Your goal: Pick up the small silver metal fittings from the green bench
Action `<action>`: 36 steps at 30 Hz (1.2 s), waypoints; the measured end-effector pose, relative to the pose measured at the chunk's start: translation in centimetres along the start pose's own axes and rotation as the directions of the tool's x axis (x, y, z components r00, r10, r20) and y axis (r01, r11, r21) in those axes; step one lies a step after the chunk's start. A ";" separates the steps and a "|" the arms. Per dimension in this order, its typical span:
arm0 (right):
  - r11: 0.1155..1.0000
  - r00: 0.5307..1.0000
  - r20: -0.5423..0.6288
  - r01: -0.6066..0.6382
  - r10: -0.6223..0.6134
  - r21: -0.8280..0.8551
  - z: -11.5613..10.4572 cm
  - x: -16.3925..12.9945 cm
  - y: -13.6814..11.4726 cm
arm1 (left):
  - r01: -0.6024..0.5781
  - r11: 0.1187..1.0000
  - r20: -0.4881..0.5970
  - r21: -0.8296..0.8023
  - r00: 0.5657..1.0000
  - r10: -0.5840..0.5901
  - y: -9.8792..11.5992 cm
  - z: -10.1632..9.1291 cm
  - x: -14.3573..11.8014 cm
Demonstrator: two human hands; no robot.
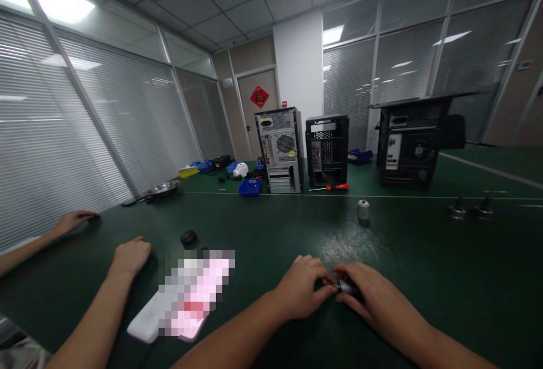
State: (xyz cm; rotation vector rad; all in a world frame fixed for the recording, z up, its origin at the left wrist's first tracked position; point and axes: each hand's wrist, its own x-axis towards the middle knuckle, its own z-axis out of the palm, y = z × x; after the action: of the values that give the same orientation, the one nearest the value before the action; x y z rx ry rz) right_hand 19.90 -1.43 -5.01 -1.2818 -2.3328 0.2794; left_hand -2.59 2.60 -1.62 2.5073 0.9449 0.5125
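My right hand point(371, 292) is closed around a small silver-and-black cylinder point(348, 286) just above the green tabletop. Its exact kind does not show, since the fingers and palm cover much of it. From the left, my left hand point(303, 284) pinches at the cylinder's narrow end, thumb and fingertips close together. Beyond both hands a short whitish cylinder point(363, 210) stands upright on the table.
At left are another person's two hands point(130, 257). A pixelated patch partly hides white and pink flat items point(146, 318); a black round object point(188, 237) lies behind. Computer cases point(279, 151), a red-handled screwdriver point(338, 187), blue bins point(250, 187) and a metal pan point(163, 188) are farther back.
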 end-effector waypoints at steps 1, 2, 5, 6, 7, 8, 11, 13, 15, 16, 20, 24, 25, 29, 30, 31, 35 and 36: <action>1.000 1.000 -0.005 0.003 -0.003 -0.015 -0.1 0.0 -0.1 | 0.000 1.000 -0.009 0.003 1.000 0.000 0.1 0.1 0.0; 1.000 1.000 -0.012 0.008 -0.009 -0.029 -0.1 0.0 -0.1 | 0.005 1.000 -0.018 0.005 1.000 -0.005 0.2 0.1 0.0; 0.998 0.997 -0.049 0.052 -0.054 -0.033 -0.1 -0.1 0.0 | 0.050 0.999 -0.050 0.015 0.998 -0.049 0.4 0.1 0.1; 0.998 0.995 -0.071 0.064 -0.066 -0.021 -0.1 -0.1 0.1 | 0.074 0.997 -0.067 0.014 0.995 -0.073 0.4 0.1 0.1; 0.998 0.992 -0.104 0.065 -0.065 -0.002 -0.1 -0.1 0.2 | 0.104 0.995 -0.089 0.007 0.991 -0.103 0.4 0.0 0.2; 0.998 0.988 -0.149 0.051 -0.047 0.022 -0.1 -0.1 0.3 | 0.134 0.991 -0.110 -0.005 0.985 -0.134 0.4 -0.1 0.2; 0.991 0.957 -0.278 -0.056 0.087 0.119 -0.1 0.0 0.7 | 0.214 0.976 -0.143 -0.050 0.965 -0.219 0.6 -0.6 0.2; 0.973 0.926 -0.331 -0.121 0.181 0.195 -0.1 0.1 0.9 | 0.249 0.967 -0.146 -0.055 0.956 -0.254 0.7 -1.0 0.2; 0.952 0.907 -0.346 -0.150 0.240 0.267 -0.1 0.1 1.0 | 0.263 0.964 -0.149 -0.041 0.952 -0.266 0.7 -1.2 0.2; 0.944 0.901 -0.350 -0.152 0.255 0.294 -0.1 0.1 1.0 | 0.261 0.965 -0.149 -0.035 0.953 -0.263 0.7 -1.2 0.2; 0.955 0.911 -0.362 -0.094 0.196 0.281 0.0 0.0 0.9 | 0.180 0.982 -0.109 -0.054 0.977 -0.185 0.3 -0.8 0.3; 0.991 0.940 -0.341 0.055 -0.011 0.120 -0.2 -0.3 0.0 | 0.060 0.997 -0.062 -0.042 0.996 -0.063 0.0 -0.1 0.3; 0.992 0.950 -0.302 0.101 -0.075 0.074 -0.3 -0.3 -0.3 | 0.025 0.999 -0.050 -0.028 0.998 -0.026 -0.1 0.1 0.2; 0.963 0.955 -0.118 0.269 -0.270 -0.030 -0.4 -0.3 -1.1 | -0.110 0.993 0.012 0.051 0.994 0.110 -0.2 0.6 0.0; 0.957 0.951 -0.106 0.286 -0.289 -0.040 -0.3 -0.2 -1.0 | -0.128 0.989 0.027 0.072 0.992 0.127 -0.2 0.6 0.0; 0.954 0.948 -0.112 0.294 -0.298 -0.051 -0.2 -0.2 -0.9 | -0.138 0.986 0.037 0.091 0.990 0.135 -0.2 0.6 0.0; 0.947 0.936 -0.163 0.294 -0.312 -0.128 0.2 -0.2 -0.6 | -0.140 0.984 0.049 0.112 0.990 0.136 -0.2 0.5 0.0; 0.944 0.932 -0.171 0.296 -0.319 -0.149 0.2 -0.1 -0.7 | -0.140 0.985 0.048 0.102 0.990 0.136 -0.2 0.5 0.0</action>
State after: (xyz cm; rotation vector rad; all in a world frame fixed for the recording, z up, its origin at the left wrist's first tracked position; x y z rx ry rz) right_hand 19.35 -1.89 -5.01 -0.9256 -2.3640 -0.0877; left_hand -2.46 2.66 -2.13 2.6818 0.8060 0.4631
